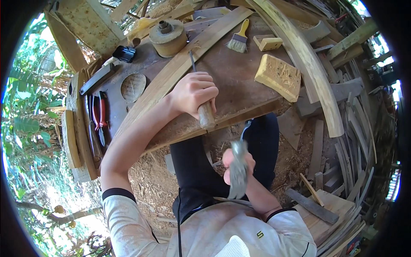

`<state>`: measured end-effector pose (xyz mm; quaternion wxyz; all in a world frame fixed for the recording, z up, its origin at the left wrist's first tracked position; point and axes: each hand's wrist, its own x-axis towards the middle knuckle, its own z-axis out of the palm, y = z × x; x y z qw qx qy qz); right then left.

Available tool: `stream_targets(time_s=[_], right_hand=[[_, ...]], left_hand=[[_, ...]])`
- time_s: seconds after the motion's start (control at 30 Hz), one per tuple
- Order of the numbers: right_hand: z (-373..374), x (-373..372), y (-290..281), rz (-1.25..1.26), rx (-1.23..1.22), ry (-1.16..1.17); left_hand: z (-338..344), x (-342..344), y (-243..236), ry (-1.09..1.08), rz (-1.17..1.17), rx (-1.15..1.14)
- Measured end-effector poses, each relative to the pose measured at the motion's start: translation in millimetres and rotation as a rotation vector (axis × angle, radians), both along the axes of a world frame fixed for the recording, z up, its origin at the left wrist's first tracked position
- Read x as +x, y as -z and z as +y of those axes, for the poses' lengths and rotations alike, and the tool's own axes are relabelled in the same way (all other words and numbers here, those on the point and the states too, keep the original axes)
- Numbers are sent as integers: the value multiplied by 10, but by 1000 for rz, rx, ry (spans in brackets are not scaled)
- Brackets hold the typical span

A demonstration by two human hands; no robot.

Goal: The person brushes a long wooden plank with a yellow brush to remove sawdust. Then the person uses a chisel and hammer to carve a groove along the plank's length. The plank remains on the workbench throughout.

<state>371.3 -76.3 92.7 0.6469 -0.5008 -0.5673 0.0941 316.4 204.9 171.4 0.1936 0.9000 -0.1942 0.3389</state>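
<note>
Wood: a long curved plank lies slantwise across the brown counter, passing under and beyond the left hand's fingers.
Left hand: fingers wrapped tight round the wooden handle of a chisel; the thin metal shank runs up from the fingers onto the plank.
Right hand: lower, off the counter's near edge, fingers closed on a blurred grey mallet whose head points up toward the chisel handle; the two are apart.
Beyond the left fingers: a round wooden block with a metal fitting and a black box.
Right of the left fingers: a yellow-handled brush, a small wooden block and a larger rough yellow block.
Left of the left fingers: red-handled pliers at the counter's edge.
Below the fingers: sawdust on the ground and dark trousers.
Far right: stacked curved wooden slats.
</note>
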Motion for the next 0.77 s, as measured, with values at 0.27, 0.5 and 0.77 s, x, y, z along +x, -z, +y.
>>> stream_targets(time_s=[0.27, 0.5, 0.77], right_hand=[[56, 139, -231, 17, -59, -193], [108, 204, -216, -249, 170, -173], [58, 184, -293, -261, -119, -201]], left_hand=[[-43, 6, 43, 2, -7, 9], [-26, 41, 23, 30, 75, 14], [-8, 8, 31, -1, 131, 48]])
